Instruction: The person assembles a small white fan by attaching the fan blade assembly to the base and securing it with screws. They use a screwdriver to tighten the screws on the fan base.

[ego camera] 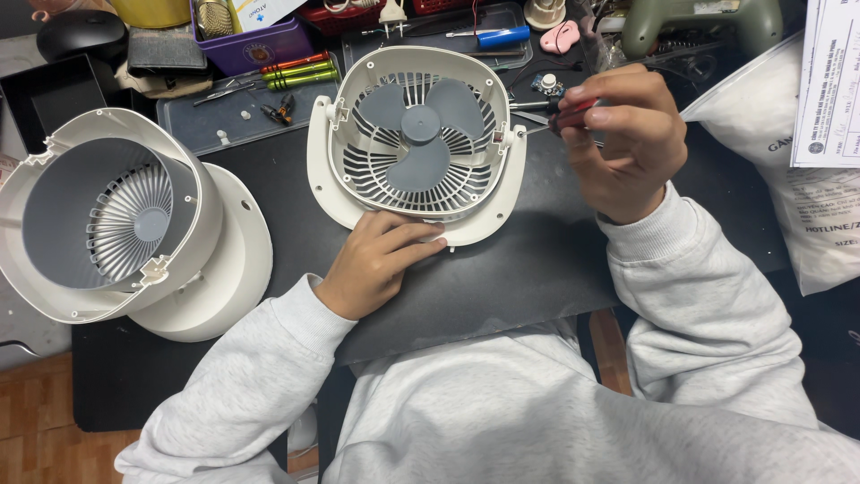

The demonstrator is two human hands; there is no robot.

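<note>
Head view: the left hand (376, 260) rests, fingers loosely spread, on the lower rim of the white round plastic fan housing with grey blades (417, 143), lying on the black tabletop (537, 269). The right hand (623, 143) has its fingers closed around a red-handled screwdriver (573, 112), its tip at the housing's right edge, its handle mostly hidden.

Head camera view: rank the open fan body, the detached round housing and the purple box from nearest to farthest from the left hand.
From the left hand:
1. Open fan body, just above it, with the fingers on its lower rim.
2. Detached round housing, off to the left on the mat.
3. Purple box, at the top, behind the tool tray.
</note>
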